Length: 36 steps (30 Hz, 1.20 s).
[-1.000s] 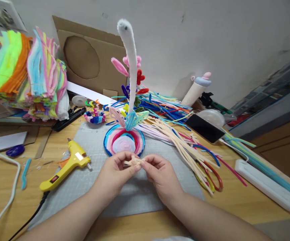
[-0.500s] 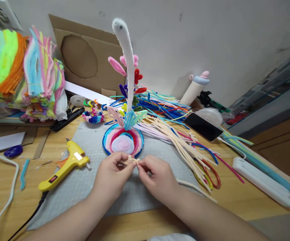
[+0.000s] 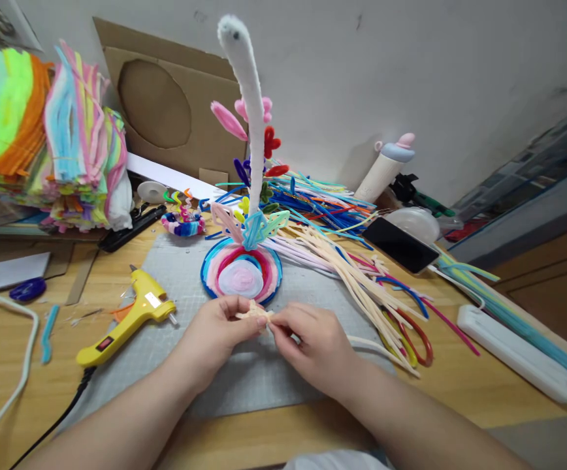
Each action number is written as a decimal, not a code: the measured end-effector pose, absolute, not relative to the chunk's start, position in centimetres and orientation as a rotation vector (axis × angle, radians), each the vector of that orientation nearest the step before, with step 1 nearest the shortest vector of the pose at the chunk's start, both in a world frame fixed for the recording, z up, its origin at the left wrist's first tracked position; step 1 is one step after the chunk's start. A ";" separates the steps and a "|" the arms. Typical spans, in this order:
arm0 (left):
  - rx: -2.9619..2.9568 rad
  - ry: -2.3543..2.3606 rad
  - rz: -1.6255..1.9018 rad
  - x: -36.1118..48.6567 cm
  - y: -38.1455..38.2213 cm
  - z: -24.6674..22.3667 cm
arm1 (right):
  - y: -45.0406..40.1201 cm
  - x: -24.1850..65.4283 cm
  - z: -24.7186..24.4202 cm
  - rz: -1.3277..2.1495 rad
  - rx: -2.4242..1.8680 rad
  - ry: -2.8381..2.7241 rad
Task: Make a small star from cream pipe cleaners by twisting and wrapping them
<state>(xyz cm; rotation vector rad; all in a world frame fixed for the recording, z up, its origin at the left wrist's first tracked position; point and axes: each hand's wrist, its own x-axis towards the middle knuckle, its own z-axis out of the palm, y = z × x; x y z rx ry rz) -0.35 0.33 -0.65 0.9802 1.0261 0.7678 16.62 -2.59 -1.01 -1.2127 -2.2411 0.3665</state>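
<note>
Above the grey cutting mat (image 3: 264,395), my left hand (image 3: 215,333) pinches a small, bent piece of cream pipe cleaner (image 3: 254,312) between thumb and fingers. My right hand (image 3: 315,346) is closed at the right end of that same piece, fingertips touching it; part of it is hidden by the fingers. A cream strand (image 3: 379,348) shows beyond the right wrist. Just behind the hands stands a pipe-cleaner ornament with a coiled round base (image 3: 208,277), pastel butterfly shapes (image 3: 254,230), coloured flowers and a tall white fuzzy stem (image 3: 254,130).
To the left lies a yellow glue gun (image 3: 131,320) with a black cord. Loose cream pipe cleaners (image 3: 352,277), orange-handled scissors (image 3: 421,343), a phone (image 3: 401,245) and a white power strip (image 3: 513,352) are on the right. Bundled pipe cleaners (image 3: 9,124) and cardboard (image 3: 205,111) stand behind.
Both hands stay together in nearly the same place, with small finger shifts on the cream pipe cleaner. The right hand's fingers have moved slightly; the camera view has shifted a little.
</note>
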 end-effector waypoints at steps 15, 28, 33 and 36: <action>1.215 0.898 0.410 -1.3 0.4 0.1 | -1.5 18.2 1.3 0.967 -0.872 -2.346; 0.983 0.684 0.209 -1.7 0.3 0.8 | -1.2 18.3 1.6 1.503 -0.649 -2.083; 0.851 0.606 0.244 -1.8 0.3 0.5 | -1.6 18.0 0.7 1.316 -0.622 -2.076; 0.748 0.572 0.295 -1.8 0.3 0.5 | -2.1 17.8 0.1 1.052 -0.616 -2.048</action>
